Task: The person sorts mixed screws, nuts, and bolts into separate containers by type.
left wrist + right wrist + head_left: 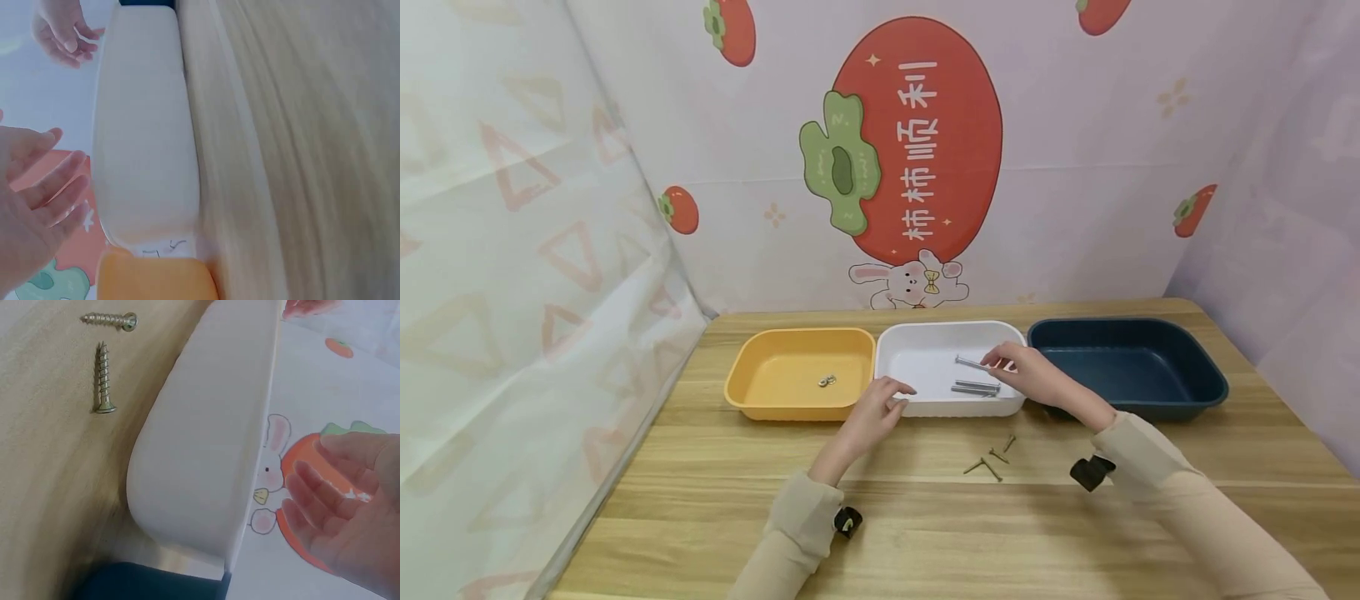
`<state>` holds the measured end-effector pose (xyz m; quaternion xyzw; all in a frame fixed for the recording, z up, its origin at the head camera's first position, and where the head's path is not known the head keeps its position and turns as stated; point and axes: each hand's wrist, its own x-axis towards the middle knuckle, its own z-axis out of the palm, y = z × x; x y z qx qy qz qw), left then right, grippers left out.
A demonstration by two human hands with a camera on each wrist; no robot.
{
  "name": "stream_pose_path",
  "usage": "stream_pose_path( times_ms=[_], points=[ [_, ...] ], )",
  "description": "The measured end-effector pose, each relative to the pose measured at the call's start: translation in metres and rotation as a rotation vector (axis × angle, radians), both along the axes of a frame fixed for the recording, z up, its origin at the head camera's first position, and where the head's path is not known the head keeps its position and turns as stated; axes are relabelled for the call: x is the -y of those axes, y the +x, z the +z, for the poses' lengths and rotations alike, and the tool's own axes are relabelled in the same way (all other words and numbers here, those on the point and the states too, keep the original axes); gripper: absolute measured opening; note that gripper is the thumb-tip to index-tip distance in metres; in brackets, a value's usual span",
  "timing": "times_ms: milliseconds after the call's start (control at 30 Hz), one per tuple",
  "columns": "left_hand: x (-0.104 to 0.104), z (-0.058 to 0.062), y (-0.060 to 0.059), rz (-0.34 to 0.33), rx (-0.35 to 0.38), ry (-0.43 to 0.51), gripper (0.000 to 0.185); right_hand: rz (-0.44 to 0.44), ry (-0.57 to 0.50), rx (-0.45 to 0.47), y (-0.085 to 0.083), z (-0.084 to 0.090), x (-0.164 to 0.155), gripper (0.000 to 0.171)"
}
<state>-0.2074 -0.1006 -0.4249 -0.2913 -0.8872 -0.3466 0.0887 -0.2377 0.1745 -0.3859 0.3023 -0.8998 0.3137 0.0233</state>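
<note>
My right hand [1024, 372] is over the right part of the white tray [917, 408]. A silver bolt [972, 363] reaches toward its fingertips and overlaps them in the head view. The right wrist view shows that hand [350, 500] with thumb and fingers apart and nothing between them. More silver bolts [976, 387] lie on the tray floor just below. At the tray's front left corner hovers my left hand [874, 414], fingers loosely bent and holding nothing. In the left wrist view, its fingers [59, 187] are spread beside the tray wall.
A yellow tray [760, 400] with small nuts [827, 381] adjoins the white one on the left. The dark blue tray [1127, 367] is on the right. Several brass-coloured screws [998, 456] lie on the wooden table [925, 533] in front. A printed cloth [1060, 233] hangs behind.
</note>
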Motion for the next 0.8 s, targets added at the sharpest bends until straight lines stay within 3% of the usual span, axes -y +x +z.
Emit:
stream_pose_path(
  times_ms=[133,300,533,800],
  points=[
    [-0.006,0.004,0.009,-0.025,-0.023,0.078,0.015,-0.045,-0.015,-0.016,0.009,0.002,-0.009,0.019],
    [-0.015,0.009,0.02,-0.082,0.05,0.16,0.016,-0.092,-0.01,-0.054,0.019,0.005,-0.022,0.019],
    [-0.029,0.012,0.028,-0.17,0.0,0.129,0.017,-0.139,-0.021,-0.099,0.029,0.003,-0.042,0.019],
    [-0.048,0.013,0.032,-0.256,0.025,0.031,0.019,-0.207,-0.012,-0.128,0.042,-0.003,-0.069,0.019]
  ],
)
